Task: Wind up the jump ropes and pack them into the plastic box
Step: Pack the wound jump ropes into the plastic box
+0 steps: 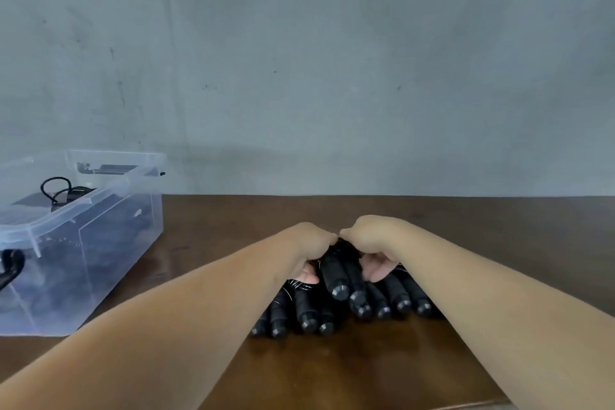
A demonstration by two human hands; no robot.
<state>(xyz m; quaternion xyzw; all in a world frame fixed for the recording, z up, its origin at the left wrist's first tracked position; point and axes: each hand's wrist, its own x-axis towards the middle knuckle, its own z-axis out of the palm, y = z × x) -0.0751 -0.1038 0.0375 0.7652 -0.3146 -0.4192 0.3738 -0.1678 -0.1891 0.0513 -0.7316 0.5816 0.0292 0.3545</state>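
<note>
Two bare forearms reach in from the near edge and meet over the middle of the dark brown table. On it lies a heap of black jump ropes, their thick handles pointing toward the near side, butt ends showing in a ragged row. Both hands come together at the far top of this heap. The left hand has its fingers curled down around the bundle, the tips tucked under on the near side. The right hand is curled likewise, its fingers bent round the black handles beside one raised handle that sits between the two hands. The knuckles of both hands nearly touch.

At the far left of the table stands the clear plastic box, well apart from the heap and open at the top. A black cord loop shows inside it above the rim, and dark shapes lie blurred behind its walls. Behind the table rises a grey wall.
</note>
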